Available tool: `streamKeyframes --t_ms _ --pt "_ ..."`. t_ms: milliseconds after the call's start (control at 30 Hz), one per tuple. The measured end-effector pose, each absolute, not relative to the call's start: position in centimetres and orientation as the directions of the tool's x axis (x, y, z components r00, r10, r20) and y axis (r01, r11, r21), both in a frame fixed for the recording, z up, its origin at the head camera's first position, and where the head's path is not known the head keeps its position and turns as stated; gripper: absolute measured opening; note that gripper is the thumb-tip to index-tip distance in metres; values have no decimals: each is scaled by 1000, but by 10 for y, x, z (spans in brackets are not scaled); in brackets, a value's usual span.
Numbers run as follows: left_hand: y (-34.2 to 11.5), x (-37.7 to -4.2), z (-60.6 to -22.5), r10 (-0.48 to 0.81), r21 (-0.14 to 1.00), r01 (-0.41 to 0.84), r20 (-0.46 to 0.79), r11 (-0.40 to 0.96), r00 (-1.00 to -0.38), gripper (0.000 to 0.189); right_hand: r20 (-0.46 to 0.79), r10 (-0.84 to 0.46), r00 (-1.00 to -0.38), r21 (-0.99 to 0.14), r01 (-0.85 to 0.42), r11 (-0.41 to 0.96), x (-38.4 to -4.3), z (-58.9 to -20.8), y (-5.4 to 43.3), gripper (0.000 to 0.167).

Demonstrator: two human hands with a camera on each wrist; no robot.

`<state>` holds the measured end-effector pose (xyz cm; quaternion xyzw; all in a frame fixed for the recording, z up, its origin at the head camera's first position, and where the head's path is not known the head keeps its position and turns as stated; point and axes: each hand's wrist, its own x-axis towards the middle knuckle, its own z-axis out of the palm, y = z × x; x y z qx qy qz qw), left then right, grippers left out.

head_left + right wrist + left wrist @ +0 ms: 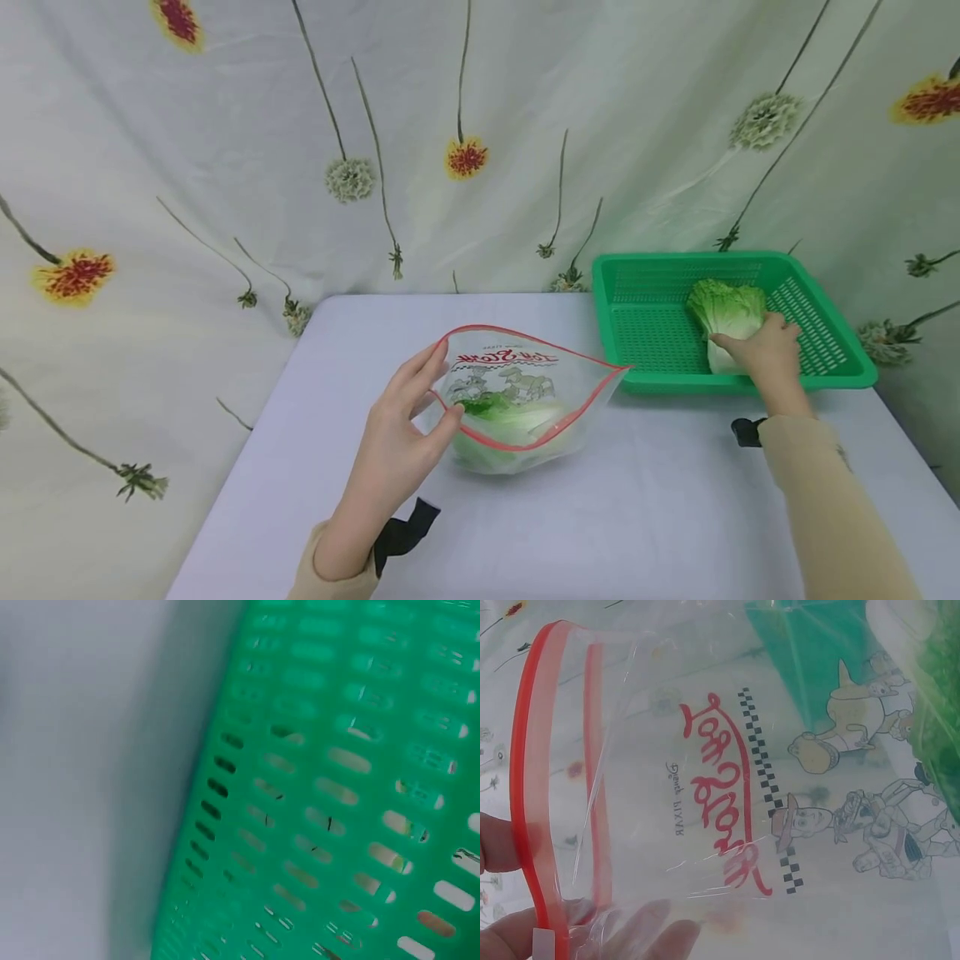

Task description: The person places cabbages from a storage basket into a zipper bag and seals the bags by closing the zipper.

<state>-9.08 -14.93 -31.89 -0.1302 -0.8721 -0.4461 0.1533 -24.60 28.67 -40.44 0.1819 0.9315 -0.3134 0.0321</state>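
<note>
My left hand [408,429] holds the rim of a clear zip bag [573,400] with a red seal, its thumb on the near edge and its fingers at the far edge. The bag's mouth gapes, and a leafy green and white vegetable [491,408] lies inside. Cartoon figures and red lettering on the bag wall [720,787] fill the left wrist view. Over at the right, my right hand [768,354] grips a napa cabbage [727,312] in the green basket [750,383], thumb on its left side. The right wrist view shows only slotted basket wall [300,787]; hand and cabbage are hidden there.
A white table [645,517] carries the bag at its middle and the basket at its back right corner. Behind it hangs a pale curtain [420,108] with printed flowers. A black strap [405,533] hangs at the left wrist, another [746,432] at the right.
</note>
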Motion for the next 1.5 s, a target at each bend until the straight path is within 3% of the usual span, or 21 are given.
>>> streamKeyframes --t_ms 200,433,600,767,967,1200,1400,1500 --pt "-150 -89 -321 79 746 350 374 567 -924 75 -284 351 -892 -436 446 782 -254 -408 282 108" --pt "-148 -89 -322 79 739 355 382 573 -921 76 -343 320 -883 -338 434 835 -253 -407 279 109" --pt "-146 -91 -322 84 737 367 391 568 -916 76 -352 314 -882 -343 433 833 -253 -408 283 107" --pt "-146 -95 -322 96 730 381 401 567 -911 76 -325 288 -901 -421 411 809 -251 -405 291 102" --pt "-147 -97 -321 102 736 378 392 562 -914 75 -271 236 -933 -601 356 715 -238 -384 287 102" --pt "-147 -99 -321 95 743 361 376 563 -922 75 -120 170 -978 -768 200 608 -217 -353 259 103" --pt "-144 -103 -319 95 750 359 371 556 -924 74 -20 92 -996 -893 60 447 -196 -317 227 91" --pt "-143 -106 -318 104 753 363 369 549 -924 74 77 -4 -997 -961 -75 265 -185 -304 212 80"
